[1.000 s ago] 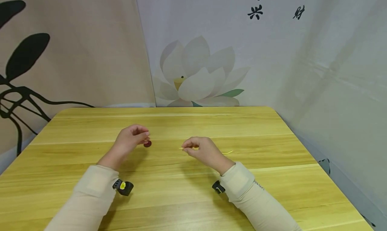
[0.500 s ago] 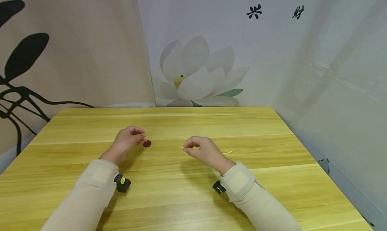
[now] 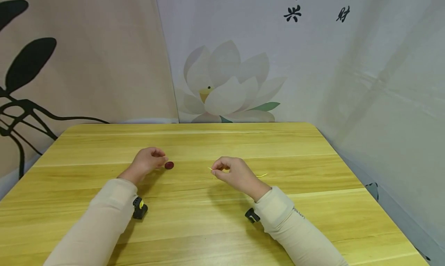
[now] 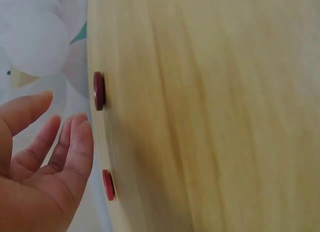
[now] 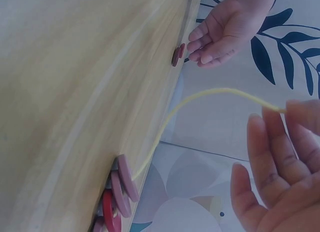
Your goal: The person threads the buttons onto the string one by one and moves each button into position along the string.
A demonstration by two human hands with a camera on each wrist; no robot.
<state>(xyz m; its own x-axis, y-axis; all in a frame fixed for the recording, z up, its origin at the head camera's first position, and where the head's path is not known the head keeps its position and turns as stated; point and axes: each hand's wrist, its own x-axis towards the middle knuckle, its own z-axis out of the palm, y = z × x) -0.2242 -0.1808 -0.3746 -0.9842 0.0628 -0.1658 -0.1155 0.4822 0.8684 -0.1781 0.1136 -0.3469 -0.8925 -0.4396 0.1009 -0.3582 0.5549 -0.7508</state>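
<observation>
Right now, from the head view, your left hand (image 3: 147, 162) rests on the surface (image 3: 215, 227) with its fingers loosely curled and holding nothing; the dark red button (image 3: 169, 165) lies flat just beside its fingertips, seemingly not touching them. Your right hand (image 3: 234, 174), well to the right of that button, has its grip closed in a pinch on the yellow thread (image 3: 260, 176), whose tail trails out past the hand.

From the left wrist view, the same hand (image 4: 37, 167) shows relaxed fingers and an empty palm, with the button (image 4: 99, 91) lying beyond the fingertips and a second red button (image 4: 108, 184) nearer the palm.

From the right wrist view, the thread (image 5: 200, 98) arcs from your pinching fingertips (image 5: 300, 112) down to a cluster of pink and red buttons (image 5: 120, 192) on the surface, while the far hand (image 5: 225, 30) hovers by the lone button (image 5: 178, 55).

To do this step well, I judge you should pick the lone button up by its rim with thumb and forefinger, so its holes stay clear, and keep only a short, stiff end of thread past your right fingertips.
</observation>
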